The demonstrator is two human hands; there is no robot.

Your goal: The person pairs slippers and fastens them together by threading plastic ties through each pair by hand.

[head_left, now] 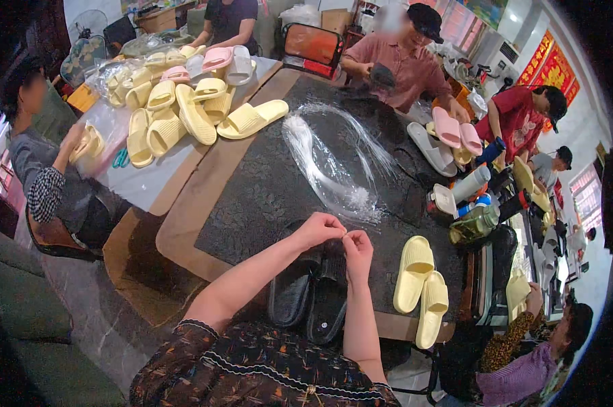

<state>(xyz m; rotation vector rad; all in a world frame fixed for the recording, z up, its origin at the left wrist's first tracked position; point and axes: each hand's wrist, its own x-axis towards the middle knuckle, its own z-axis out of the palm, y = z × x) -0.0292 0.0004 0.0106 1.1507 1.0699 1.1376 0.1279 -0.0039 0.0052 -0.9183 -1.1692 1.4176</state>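
Observation:
My left hand (318, 229) and my right hand (358, 252) meet over the near side of the dark table, fingertips pinched close together. Whatever lies between the fingers is too small to make out. Beneath them rests a pair of black slippers, the left slipper (290, 298) partly under my forearm and the right slipper (327, 305) beside it. Just beyond my hands, a bundle of thin, clear-white strands (313, 159) spreads in a loop across the table (245, 197). Right of my right hand lies a pair of pale yellow slippers (413, 264).
Many yellow and pink slippers (165, 132) are heaped at the left, where a seated person (69, 163) handles one. Bottles (470, 183) and a jar (474, 226) crowd the right edge near more slippers (432, 149). Other people work across the table and at the right.

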